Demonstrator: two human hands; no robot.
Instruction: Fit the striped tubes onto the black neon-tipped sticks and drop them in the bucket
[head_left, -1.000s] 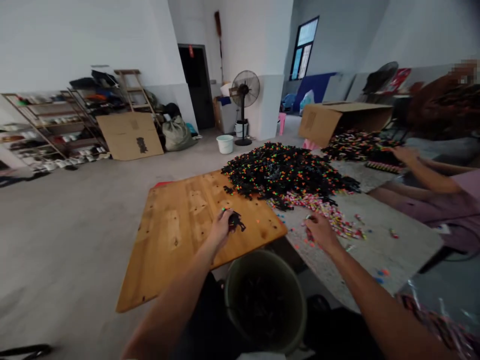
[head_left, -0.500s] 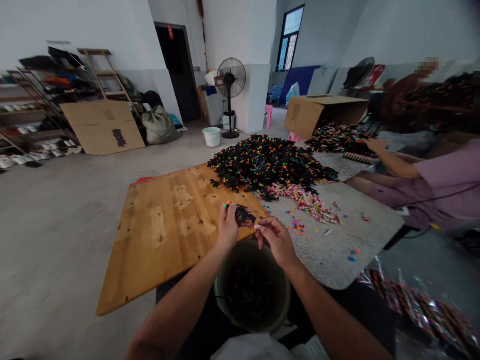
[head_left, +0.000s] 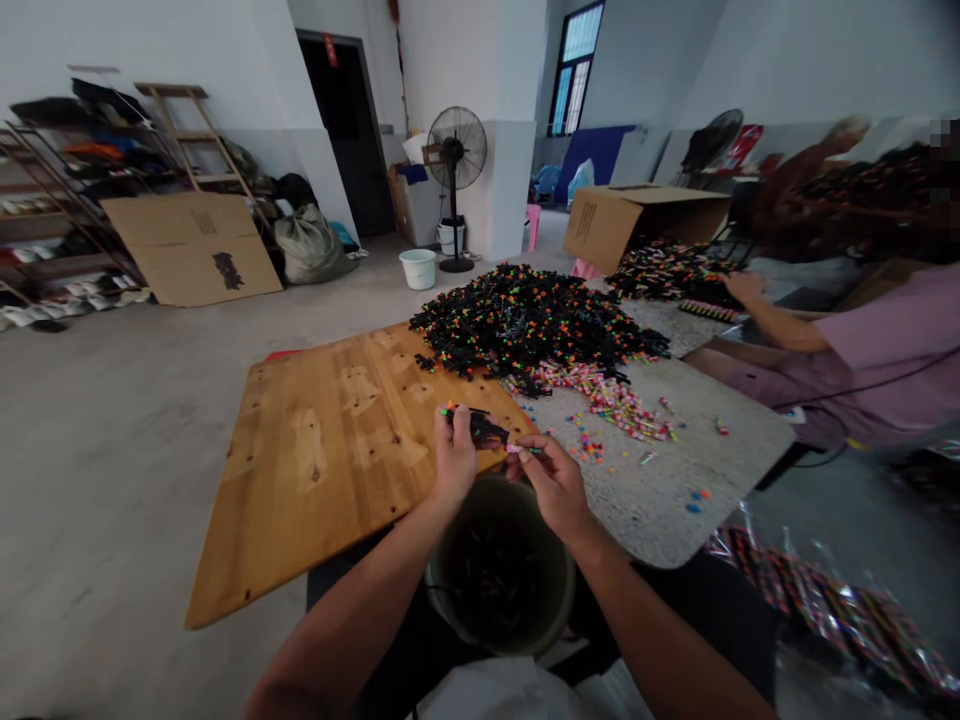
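Note:
My left hand [head_left: 455,452] is closed around several small black plastic pieces [head_left: 486,428] with orange and green tips, possibly toy guns. The fingers of my right hand [head_left: 553,474] pinch a small pink-and-white piece [head_left: 513,449] against the end of the black pieces. Both hands are above a round bucket [head_left: 556,610] with dark pieces inside. A large heap of similar black pieces [head_left: 536,320] covers the back of the table. In front of it lies a strip of small pink-and-white pieces [head_left: 604,395].
A wooden board [head_left: 300,470] lies to the left, beside a grey speckled tabletop [head_left: 637,510] with scattered coloured bits. An open carton [head_left: 604,230] stands behind. At right, a co-worker's arm [head_left: 784,318] reaches toward another heap. Clear-wrapped bundles [head_left: 832,600] lie at lower right.
The view has shifted slightly, so the scene sits a little further left. Both hands keep their hold, and the pink-and-white piece stays at the end of the black pieces.

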